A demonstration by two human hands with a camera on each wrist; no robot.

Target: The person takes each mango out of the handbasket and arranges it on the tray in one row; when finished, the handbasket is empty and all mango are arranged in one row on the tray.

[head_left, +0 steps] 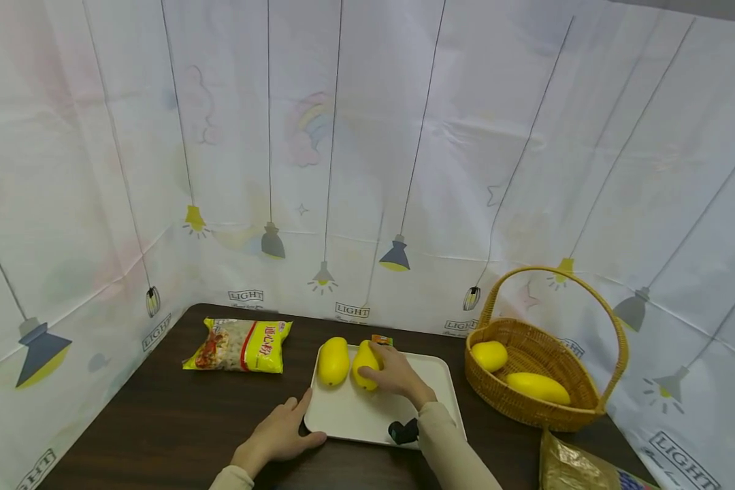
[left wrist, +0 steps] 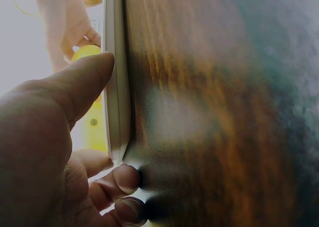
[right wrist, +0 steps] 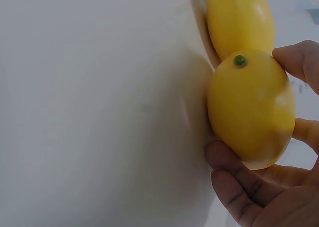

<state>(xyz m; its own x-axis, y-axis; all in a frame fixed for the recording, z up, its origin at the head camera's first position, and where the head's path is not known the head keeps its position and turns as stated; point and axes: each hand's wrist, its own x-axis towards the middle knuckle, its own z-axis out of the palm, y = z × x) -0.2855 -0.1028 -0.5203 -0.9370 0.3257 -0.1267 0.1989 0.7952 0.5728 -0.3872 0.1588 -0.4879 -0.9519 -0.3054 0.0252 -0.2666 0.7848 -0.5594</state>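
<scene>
A yellow mango (head_left: 364, 371) lies on the white tray (head_left: 349, 418), and my right hand (head_left: 398, 371) grips it from the right. In the right wrist view the held mango (right wrist: 251, 107) shows a green stem spot, with thumb and fingers spread around it. A second mango (head_left: 333, 361) lies beside it on the left; the right wrist view shows this other mango (right wrist: 240, 20) behind the held one. My left hand (head_left: 278, 430) rests at the tray's near left corner, its fingers loosely extended. Its thumb (left wrist: 92, 80) touches the tray's rim (left wrist: 115, 102).
A yellow-and-clear food packet (head_left: 241, 346) lies at the back left of the dark table (head_left: 153, 415). At the right stands a wicker basket (head_left: 514, 412) with a tall handle and yellow fruit inside. A gold-brown packet (head_left: 572, 466) lies nearer. A small orange-green packet (head_left: 382, 339) sits behind the tray.
</scene>
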